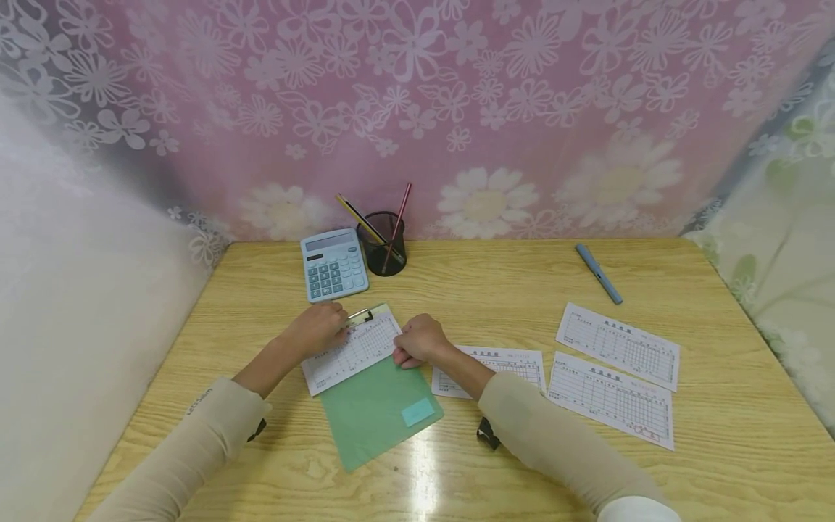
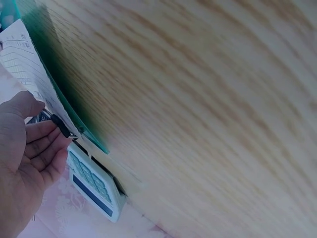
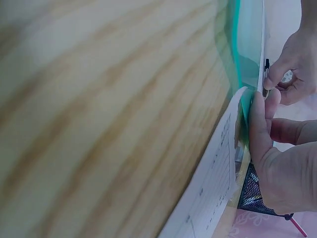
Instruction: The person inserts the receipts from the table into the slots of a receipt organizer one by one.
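Observation:
A green clip folder [image 1: 372,417] lies tilted on the table, a light blue label [image 1: 417,412] near its lower right corner. Across its upper part rests a printed paper form [image 1: 362,351]. My left hand [image 1: 318,332] is at the folder's top; in the left wrist view its thumb and fingers pinch the metal clip [image 2: 60,125] with a black end. On the form's right edge, my right hand [image 1: 420,341] pinches the paper together with the folder's edge, as the right wrist view shows. Its fingertips are partly hidden in the head view.
A blue calculator [image 1: 335,264] and a black mesh pencil cup [image 1: 383,250] stand behind the folder. Beside my right forearm lies another form [image 1: 509,366]. Two more forms, an upper one [image 1: 620,344] and a lower one [image 1: 613,399], lie right, below a blue pen [image 1: 599,273].

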The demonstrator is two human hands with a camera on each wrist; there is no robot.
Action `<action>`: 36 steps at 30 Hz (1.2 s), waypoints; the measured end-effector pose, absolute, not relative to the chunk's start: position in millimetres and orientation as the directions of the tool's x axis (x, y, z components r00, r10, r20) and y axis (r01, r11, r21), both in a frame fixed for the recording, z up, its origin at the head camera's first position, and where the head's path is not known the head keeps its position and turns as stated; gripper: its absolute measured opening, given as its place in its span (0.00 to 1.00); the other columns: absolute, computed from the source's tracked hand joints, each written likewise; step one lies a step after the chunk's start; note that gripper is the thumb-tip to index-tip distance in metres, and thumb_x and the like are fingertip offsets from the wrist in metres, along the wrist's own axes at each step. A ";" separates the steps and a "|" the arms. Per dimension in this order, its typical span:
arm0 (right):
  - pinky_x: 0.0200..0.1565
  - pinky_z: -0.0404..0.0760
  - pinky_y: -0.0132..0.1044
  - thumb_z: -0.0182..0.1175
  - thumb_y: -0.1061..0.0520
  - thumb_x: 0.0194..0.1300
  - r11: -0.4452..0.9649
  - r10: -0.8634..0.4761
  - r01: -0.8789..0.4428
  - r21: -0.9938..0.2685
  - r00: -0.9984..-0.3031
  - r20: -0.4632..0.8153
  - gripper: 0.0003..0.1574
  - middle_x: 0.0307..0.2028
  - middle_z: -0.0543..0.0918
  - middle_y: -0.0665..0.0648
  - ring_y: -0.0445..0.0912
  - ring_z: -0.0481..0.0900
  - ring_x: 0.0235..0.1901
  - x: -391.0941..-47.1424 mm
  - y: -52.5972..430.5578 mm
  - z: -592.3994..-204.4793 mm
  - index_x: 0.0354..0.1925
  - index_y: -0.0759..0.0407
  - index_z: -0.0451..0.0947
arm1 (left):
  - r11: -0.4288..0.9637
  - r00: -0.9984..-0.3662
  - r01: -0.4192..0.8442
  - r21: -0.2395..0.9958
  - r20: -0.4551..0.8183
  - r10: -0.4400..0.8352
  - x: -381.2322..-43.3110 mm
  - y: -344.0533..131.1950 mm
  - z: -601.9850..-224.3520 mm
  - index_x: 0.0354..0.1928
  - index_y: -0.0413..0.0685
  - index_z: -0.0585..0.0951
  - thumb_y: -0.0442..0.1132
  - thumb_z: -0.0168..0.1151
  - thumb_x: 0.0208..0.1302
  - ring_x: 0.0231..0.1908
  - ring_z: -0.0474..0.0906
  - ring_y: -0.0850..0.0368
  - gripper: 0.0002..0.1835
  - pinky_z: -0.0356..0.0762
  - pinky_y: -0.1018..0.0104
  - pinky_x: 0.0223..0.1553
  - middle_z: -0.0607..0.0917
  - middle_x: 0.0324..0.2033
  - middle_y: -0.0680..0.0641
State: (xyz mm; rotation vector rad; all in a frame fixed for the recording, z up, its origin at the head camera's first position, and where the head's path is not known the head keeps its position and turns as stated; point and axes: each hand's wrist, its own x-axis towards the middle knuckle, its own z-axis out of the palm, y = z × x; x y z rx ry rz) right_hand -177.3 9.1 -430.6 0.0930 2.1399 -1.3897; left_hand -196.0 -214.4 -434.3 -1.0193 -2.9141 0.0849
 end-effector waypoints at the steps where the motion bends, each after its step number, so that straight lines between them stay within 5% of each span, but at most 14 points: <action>1: 0.30 0.84 0.36 0.55 0.64 0.65 0.455 -0.245 0.357 -0.815 -0.830 -0.501 0.07 0.21 0.84 0.58 0.42 0.82 0.18 -177.6 8.9 -430.8 0.35 0.69 0.77 | 0.780 -0.780 0.621 -0.073 0.035 0.625 -196.0 -214.4 -434.7 0.29 0.39 0.82 0.38 0.66 0.58 0.24 0.72 0.59 0.08 0.75 0.66 0.31 0.80 0.23 0.48; 11: 0.28 0.84 0.36 0.55 0.64 0.65 0.473 -0.212 0.381 -0.795 -0.826 -0.522 0.11 0.21 0.84 0.59 0.44 0.83 0.20 -182.0 7.2 -430.1 0.29 0.68 0.79 | 0.759 -0.756 0.649 -0.054 0.068 0.651 -197.7 -216.4 -439.2 0.25 0.41 0.82 0.34 0.64 0.57 0.24 0.71 0.58 0.05 0.75 0.64 0.31 0.80 0.22 0.49; 36: 0.27 0.84 0.36 0.53 0.65 0.66 0.447 -0.175 0.431 -0.784 -0.817 -0.550 0.08 0.21 0.84 0.60 0.44 0.83 0.19 -189.9 1.6 -431.3 0.40 0.71 0.75 | 0.762 -0.757 0.646 -0.042 0.094 0.647 -198.5 -217.1 -441.3 0.24 0.40 0.81 0.35 0.63 0.57 0.22 0.69 0.58 0.07 0.73 0.65 0.29 0.79 0.21 0.49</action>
